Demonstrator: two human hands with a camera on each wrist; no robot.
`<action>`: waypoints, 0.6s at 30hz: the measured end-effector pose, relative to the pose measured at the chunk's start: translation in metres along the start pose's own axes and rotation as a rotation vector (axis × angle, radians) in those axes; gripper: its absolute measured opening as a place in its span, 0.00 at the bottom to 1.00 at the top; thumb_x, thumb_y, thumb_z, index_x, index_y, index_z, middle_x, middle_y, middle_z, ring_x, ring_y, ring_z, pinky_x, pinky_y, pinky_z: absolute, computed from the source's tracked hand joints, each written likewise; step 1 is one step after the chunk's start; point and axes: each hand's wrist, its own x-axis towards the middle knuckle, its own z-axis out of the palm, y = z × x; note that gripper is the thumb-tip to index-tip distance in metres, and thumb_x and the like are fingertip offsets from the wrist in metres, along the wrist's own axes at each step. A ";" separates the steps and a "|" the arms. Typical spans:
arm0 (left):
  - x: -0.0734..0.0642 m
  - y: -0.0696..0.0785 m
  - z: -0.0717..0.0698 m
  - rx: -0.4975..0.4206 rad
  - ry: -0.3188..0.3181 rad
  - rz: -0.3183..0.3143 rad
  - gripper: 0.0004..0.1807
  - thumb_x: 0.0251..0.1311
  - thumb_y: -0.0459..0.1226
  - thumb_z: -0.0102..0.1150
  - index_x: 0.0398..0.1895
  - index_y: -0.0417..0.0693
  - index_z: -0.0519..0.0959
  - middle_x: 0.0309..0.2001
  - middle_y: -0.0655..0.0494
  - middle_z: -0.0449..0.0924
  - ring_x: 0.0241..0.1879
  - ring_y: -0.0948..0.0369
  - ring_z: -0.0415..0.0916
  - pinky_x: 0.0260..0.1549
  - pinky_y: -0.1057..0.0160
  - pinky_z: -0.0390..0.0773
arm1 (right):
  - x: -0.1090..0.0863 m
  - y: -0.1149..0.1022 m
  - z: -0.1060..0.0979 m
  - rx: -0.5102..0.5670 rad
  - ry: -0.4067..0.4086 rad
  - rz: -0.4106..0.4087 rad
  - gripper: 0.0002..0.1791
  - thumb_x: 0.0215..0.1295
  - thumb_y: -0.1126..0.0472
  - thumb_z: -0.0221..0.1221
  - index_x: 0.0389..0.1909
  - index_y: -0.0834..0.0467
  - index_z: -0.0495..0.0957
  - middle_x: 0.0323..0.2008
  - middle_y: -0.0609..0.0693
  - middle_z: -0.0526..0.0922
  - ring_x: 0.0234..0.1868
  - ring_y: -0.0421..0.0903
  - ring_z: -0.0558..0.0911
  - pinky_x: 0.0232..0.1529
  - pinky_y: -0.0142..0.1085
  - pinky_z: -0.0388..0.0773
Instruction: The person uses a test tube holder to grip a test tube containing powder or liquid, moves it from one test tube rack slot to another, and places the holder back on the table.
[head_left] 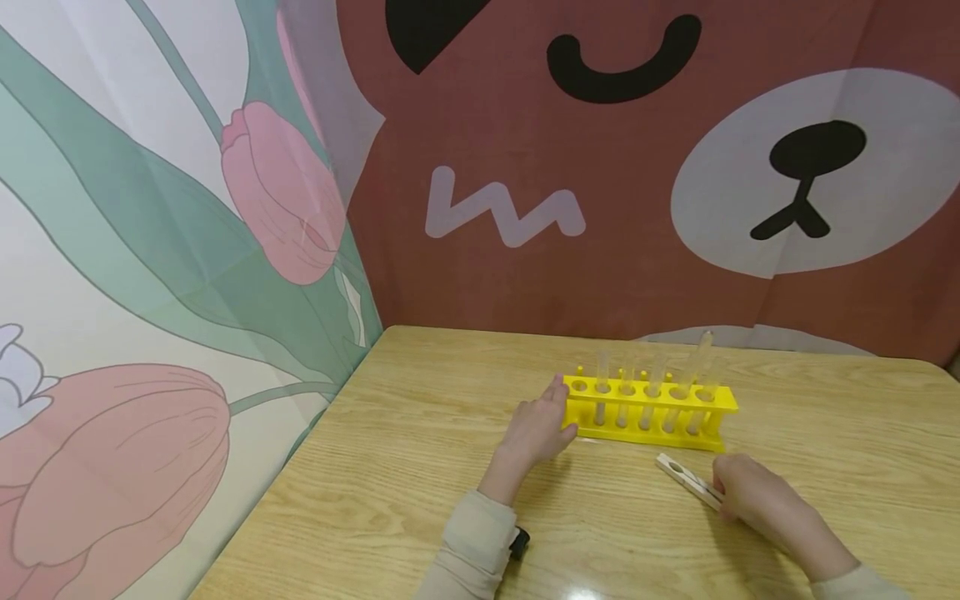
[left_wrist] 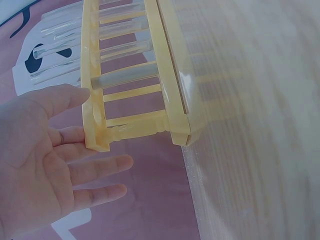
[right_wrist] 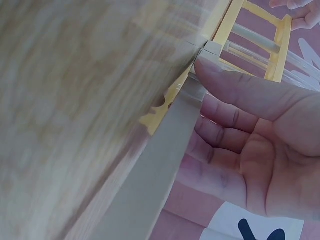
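Note:
A yellow test tube rack (head_left: 723,402) stands upright on the table, with several clear test tubes (head_left: 657,364) in its holes. One tube rises higher than the others, and the hole at the left end has no tube. My left hand (head_left: 532,429) holds the rack's left end, thumb and index finger at the upper plate (left_wrist: 90,117), the other fingers stretched out loosely. Low over the table in front of the rack, my right hand (head_left: 761,492) grips a pale wooden test tube clamp (head_left: 686,479). The clamp's far end points toward the rack; its near end is hidden by the hand.
The wood-grain table (head_left: 360,500) reaches back to a hanging cloth (head_left: 525,283) with a bear print. A second cloth (head_left: 165,333) with tulips hangs along the left side. A black wrist strap (head_left: 519,543) shows at the left sleeve.

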 end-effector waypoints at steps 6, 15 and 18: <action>0.000 0.000 0.000 -0.008 0.004 0.003 0.34 0.60 0.47 0.51 0.65 0.40 0.56 0.67 0.50 0.51 0.59 0.60 0.62 0.50 0.55 0.67 | 0.001 0.001 0.000 0.000 -0.008 0.001 0.16 0.34 0.74 0.65 0.20 0.61 0.66 0.19 0.50 0.65 0.21 0.45 0.65 0.21 0.36 0.62; -0.001 0.000 0.001 -0.013 0.005 0.009 0.34 0.60 0.47 0.52 0.65 0.40 0.56 0.66 0.49 0.52 0.59 0.60 0.61 0.50 0.55 0.68 | 0.003 0.004 0.002 0.006 -0.010 -0.012 0.16 0.33 0.74 0.64 0.21 0.61 0.66 0.20 0.50 0.66 0.22 0.45 0.66 0.22 0.37 0.63; -0.001 0.000 0.000 -0.009 0.010 0.012 0.34 0.60 0.47 0.52 0.65 0.40 0.56 0.66 0.49 0.52 0.58 0.60 0.62 0.49 0.56 0.68 | 0.003 0.004 0.002 0.001 -0.019 -0.009 0.16 0.35 0.74 0.64 0.21 0.61 0.66 0.20 0.50 0.66 0.22 0.45 0.66 0.22 0.37 0.64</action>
